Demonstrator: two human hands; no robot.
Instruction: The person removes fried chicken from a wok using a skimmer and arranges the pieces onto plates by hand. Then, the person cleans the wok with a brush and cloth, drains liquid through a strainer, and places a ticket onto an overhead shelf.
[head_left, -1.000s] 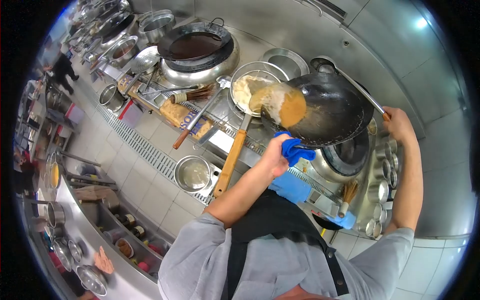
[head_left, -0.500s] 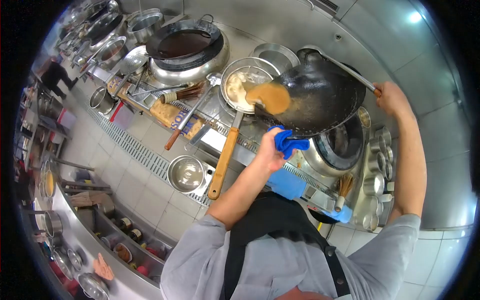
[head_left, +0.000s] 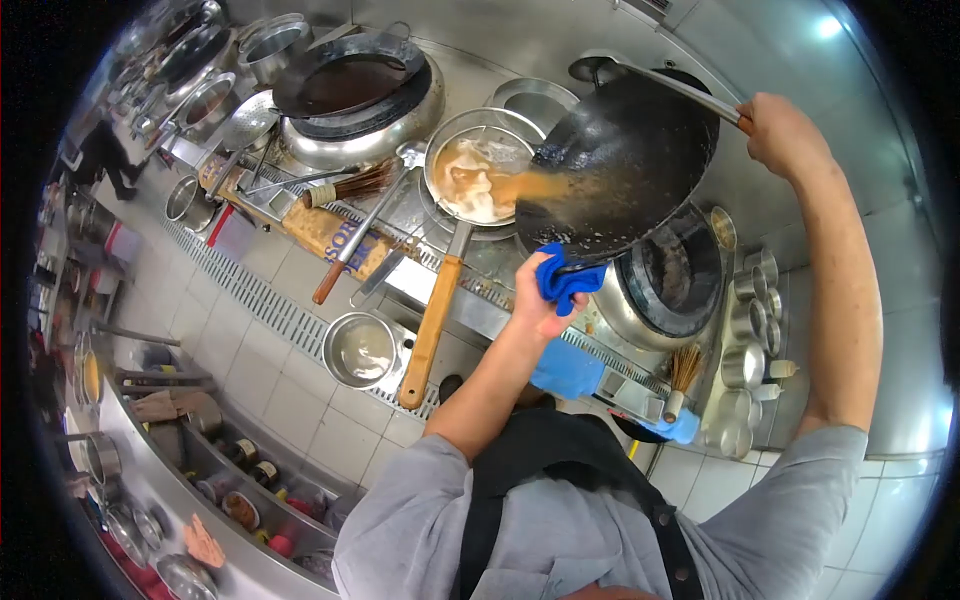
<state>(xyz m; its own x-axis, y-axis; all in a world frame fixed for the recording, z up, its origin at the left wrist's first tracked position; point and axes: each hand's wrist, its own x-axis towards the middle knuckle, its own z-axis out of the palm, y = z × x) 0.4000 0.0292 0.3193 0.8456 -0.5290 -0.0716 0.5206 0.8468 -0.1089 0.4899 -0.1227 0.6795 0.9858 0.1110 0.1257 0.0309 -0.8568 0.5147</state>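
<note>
My left hand point(head_left: 541, 300) is closed on a blue cloth point(head_left: 568, 281) at the near rim of a black wok point(head_left: 625, 160). The wok is tilted steeply to the left, and brown liquid point(head_left: 540, 186) runs over its lip into a round strainer point(head_left: 452, 190) with pale food point(head_left: 470, 180) in it. My right hand point(head_left: 785, 133) grips the end of a long-handled ladle point(head_left: 690, 88), whose bowl is at the wok's far rim. The strainer's wooden handle point(head_left: 434, 325) points toward me, with neither hand on it.
Behind on the left, a second wok point(head_left: 345, 85) holds dark liquid. A burner point(head_left: 665, 280) lies below the tilted wok. Nearby are a brush point(head_left: 684, 370), a ladle with a wooden grip point(head_left: 365, 225), a steel pot point(head_left: 360, 350) and metal containers point(head_left: 743, 365). A person point(head_left: 105, 155) stands far left.
The wok has tipped further, and the brown pool in it has shrunk to a narrow stream. My right hand has risen with the ladle. The view has shifted slightly.
</note>
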